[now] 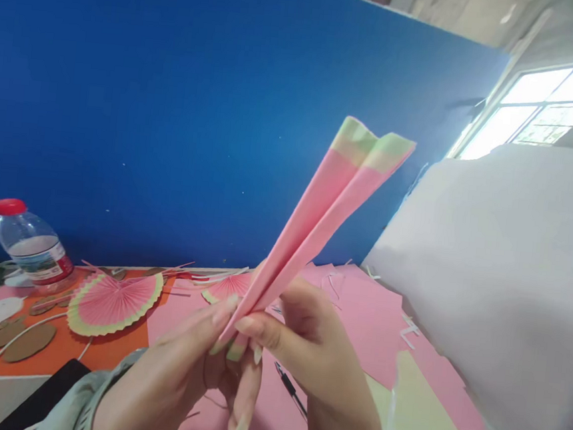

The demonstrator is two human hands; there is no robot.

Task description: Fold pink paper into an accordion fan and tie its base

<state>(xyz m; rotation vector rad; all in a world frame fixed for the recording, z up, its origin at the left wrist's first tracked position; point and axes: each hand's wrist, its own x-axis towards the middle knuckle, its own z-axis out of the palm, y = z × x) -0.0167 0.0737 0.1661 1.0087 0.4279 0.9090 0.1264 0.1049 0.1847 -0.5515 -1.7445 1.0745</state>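
Left hand (173, 359) and right hand (312, 348) are both just pinching this folded pink-and-green paper (308, 227) near the bottom, 1 pen (288, 385) lying below.

Matt, sharply creased paper forms the strip (311, 210), above smooth, flat paper sheets (368, 316) and near a finely ribbed paper fan (113, 303). Clear, glossy plastic makes up the bottle (19, 232), its cap (9, 207) opaque plastic. The discs (29, 342) look like matt cardboard, the sleeve (76, 411) is cloth, and the blue panel (176, 98) shows a smooth surface with a soft sheen.
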